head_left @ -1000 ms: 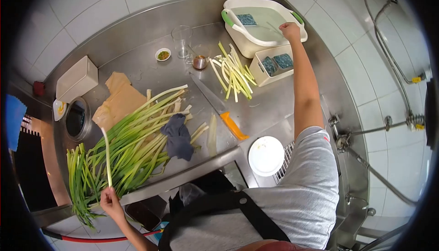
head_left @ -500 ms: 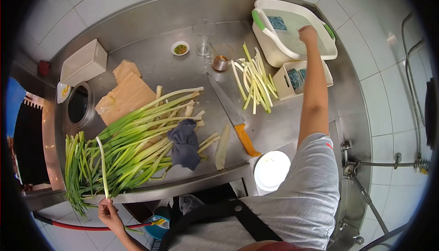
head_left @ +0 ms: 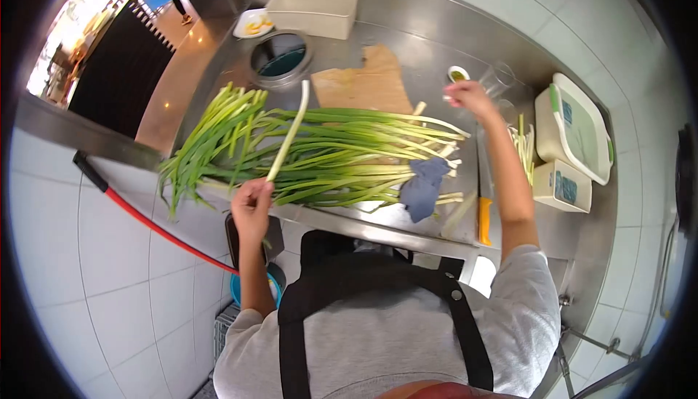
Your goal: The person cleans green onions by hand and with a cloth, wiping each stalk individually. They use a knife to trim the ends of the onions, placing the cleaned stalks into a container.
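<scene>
My left hand [head_left: 252,208] is closed round the lower part of a single green onion [head_left: 291,134], its pale end pointing up and away. Beside it, a large pile of green onions [head_left: 334,155] lies across the steel counter, leafy ends to the left. My right hand [head_left: 469,98] hovers over the counter near a small white bowl [head_left: 457,74] of chopped green sauce. Its fingers are drawn together; whatever they hold, if anything, is too blurred to name. A grey-blue cloth [head_left: 424,189] rests on the pile's root ends.
A knife with an orange handle [head_left: 484,219] lies right of the pile, by trimmed pale stalks [head_left: 522,150]. Further right stand a water-filled tub [head_left: 550,131] and a smaller bin [head_left: 563,185]. Brown paper [head_left: 363,88], a round opening [head_left: 281,56] and a beige container [head_left: 313,14] are behind.
My view has swung left. My right hand has left the water tub and moved left across the counter. The left hand still holds the green onion, now closer in front of the pile.
</scene>
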The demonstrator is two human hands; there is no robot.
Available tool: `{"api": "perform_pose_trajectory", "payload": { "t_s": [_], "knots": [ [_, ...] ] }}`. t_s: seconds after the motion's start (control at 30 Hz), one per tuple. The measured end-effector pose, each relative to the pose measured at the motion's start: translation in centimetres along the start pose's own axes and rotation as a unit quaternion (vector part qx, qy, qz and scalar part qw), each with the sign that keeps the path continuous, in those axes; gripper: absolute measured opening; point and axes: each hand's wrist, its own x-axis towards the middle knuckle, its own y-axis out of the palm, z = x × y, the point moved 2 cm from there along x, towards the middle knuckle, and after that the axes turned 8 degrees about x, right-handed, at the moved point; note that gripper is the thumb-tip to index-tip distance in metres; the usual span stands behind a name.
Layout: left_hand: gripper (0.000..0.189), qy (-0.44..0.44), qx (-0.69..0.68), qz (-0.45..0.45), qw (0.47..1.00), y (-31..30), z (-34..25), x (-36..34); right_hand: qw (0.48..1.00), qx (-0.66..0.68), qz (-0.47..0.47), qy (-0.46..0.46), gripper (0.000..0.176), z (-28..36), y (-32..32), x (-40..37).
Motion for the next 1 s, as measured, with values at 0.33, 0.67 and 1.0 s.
{"api": "perform_pose_trajectory", "payload": {
  "t_s": [0.33,0.67,1.0],
  "knots": [
    [0.009,-0.038,-0.056,0.011,0.998,-2.3,0.8,-2.1,0.982,0.094,0.033,-0.162,0.024,13.2,25.0,7.4],
    [0.009,0.034,-0.057,0.068,0.995,1.1,2.5,0.5,0.964,-0.208,0.060,-0.155,0.070,-4.1,15.7,-6.3],
    [0.015,0.161,0.033,0.220,0.962,10.9,-1.1,4.0,0.732,0.075,-0.673,-0.069,0.017,-21.9,-3.5,-39.9]
  ]
}}
